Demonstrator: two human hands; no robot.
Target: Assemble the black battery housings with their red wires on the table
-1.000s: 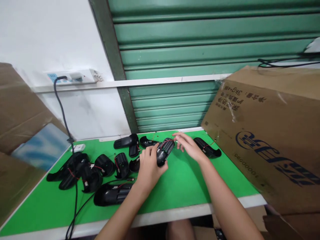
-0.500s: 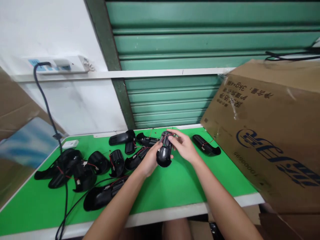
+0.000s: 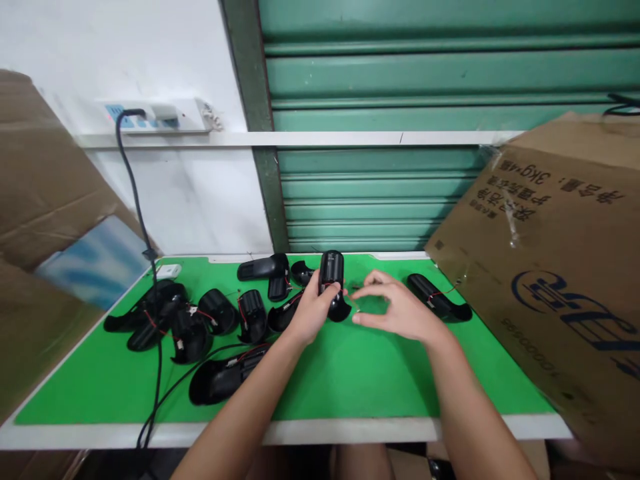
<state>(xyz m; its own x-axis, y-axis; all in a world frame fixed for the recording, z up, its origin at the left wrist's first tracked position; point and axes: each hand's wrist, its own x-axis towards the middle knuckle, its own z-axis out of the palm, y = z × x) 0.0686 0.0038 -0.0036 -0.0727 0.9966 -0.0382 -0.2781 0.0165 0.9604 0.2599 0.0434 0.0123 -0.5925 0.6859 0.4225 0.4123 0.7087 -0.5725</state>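
Note:
My left hand [image 3: 313,310] is closed around a black plastic housing [image 3: 331,268], held upright above the green table with its rounded, glossy end down. To the right of it is my right hand [image 3: 393,307], thumb and fingers apart. Thin wires trail from the housing towards those fingertips; whether they touch is too small to tell. Another black housing with a red wire [image 3: 437,298] lies on the table beyond my right hand. Several similar pieces rest to the left, among them a long black housing [image 3: 225,379] near my left forearm.
A black cable [image 3: 135,193] hangs from a white power strip [image 3: 193,115] on the wall and crosses the table's left side. A large cardboard box [image 3: 565,267] stands at the right. Another cardboard box [image 3: 45,173] is on the left. Behind the table is a green shutter [image 3: 360,187].
My right hand has come away from the housing to the right, fingers parting. My left hand has turned the housing, so another side shows. The camera view has shifted left.

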